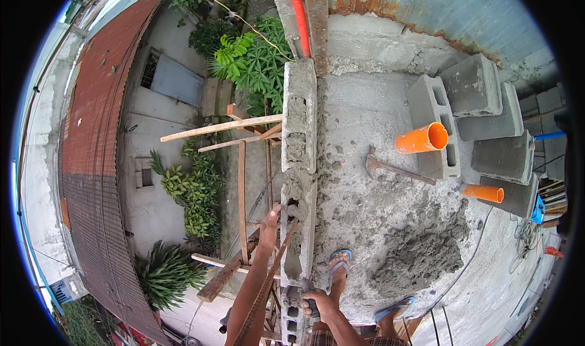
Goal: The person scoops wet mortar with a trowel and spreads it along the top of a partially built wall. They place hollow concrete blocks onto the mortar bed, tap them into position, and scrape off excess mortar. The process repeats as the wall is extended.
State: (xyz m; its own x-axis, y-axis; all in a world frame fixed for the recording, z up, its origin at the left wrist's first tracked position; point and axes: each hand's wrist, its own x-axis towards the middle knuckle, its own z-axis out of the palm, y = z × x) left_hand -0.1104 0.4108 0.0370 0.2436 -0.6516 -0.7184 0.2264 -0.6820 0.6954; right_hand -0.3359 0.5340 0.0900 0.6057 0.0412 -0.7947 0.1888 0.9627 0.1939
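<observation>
A narrow wall of grey hollow concrete blocks (300,142) runs away from me, its top patched with wet mortar. My left hand (268,229) rests at the wall's left edge, fingers stretched toward a block cavity and holding nothing I can see. Beside it a rusty ribbed steel bar (268,282) slants up along my forearm to the wall top. Nearer to me, my right hand (318,302) is closed round the dark handle of a trowel (314,311) over the wall. Most of its blade is hidden or blends with the mortar.
Right of the wall, a mortar heap (420,254), a hammer (399,169), orange pipes (426,139) and stacked hollow blocks (472,87) lie on the concrete floor. Wooden scaffold pieces (222,127) stand left over a drop with plants (189,194). My sandalled foot (339,264) is beside the wall.
</observation>
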